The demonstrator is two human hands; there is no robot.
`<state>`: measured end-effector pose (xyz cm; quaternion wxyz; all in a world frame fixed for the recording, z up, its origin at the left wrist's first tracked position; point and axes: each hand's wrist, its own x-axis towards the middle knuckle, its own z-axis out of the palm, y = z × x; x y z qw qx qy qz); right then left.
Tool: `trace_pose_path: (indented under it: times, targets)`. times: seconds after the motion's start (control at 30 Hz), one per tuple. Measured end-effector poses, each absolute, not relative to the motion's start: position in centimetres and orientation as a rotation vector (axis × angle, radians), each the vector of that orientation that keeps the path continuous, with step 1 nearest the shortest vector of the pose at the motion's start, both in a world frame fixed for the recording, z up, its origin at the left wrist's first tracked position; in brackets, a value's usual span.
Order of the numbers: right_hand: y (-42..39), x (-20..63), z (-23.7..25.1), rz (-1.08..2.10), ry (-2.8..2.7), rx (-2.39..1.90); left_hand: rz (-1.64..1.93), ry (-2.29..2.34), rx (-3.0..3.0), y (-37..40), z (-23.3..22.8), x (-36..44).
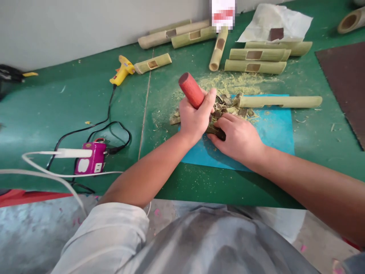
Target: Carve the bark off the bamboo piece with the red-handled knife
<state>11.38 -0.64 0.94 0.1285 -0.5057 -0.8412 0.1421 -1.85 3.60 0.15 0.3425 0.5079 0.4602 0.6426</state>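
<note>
My left hand (194,118) is wrapped round a thick red cylindrical handle (191,90), its butt end tilted up and to the left. The tool's lower end is hidden behind my hand and the scraps. My right hand (242,137) has its fingers closed on a dark brown-green piece (217,131), held low beside my left hand. Bamboo chips and shavings (245,112) lie just beyond both hands. Under them is a blue sheet (273,133). A pale bamboo tube (302,101) with cut notches lies across its far right part.
Notched bamboo tubes (255,67) lie at the back, beneath white paper (279,23). A yellow glue gun (122,71) and a purple power socket (89,158) with cables are at left. A dark brown sheet (345,83) lies right on the green table (162,179).
</note>
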Motion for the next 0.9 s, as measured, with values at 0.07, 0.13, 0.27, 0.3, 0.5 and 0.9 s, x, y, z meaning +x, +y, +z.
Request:
trace_pose_path:
  times: [0.07,0.13,0.27,0.3,0.5,0.9]
  targets:
    - [-0.64,11.4,0.96,0.421,-2.445,-1.472,1.678,1.165,1.398,3.52,0.09,-1.94]
    - [-0.65,11.43,0.93,0.422,-2.442,-1.465,1.678,1.148,1.451,3.51,0.02,-2.12]
    - [-0.67,11.47,0.73,0.424,-2.426,-1.436,1.657,1.132,1.566,3.56,-0.14,-2.59]
    - [-0.66,11.46,0.69,0.427,-2.423,-1.428,1.652,1.114,1.611,3.57,-0.18,-2.68]
    - [-0.58,11.26,0.68,0.442,-2.43,-1.37,1.601,1.151,1.678,3.58,-0.36,-2.65]
    - [-0.48,11.35,0.88,0.516,-2.425,-1.39,1.551,1.095,1.276,4.15,0.26,-2.5]
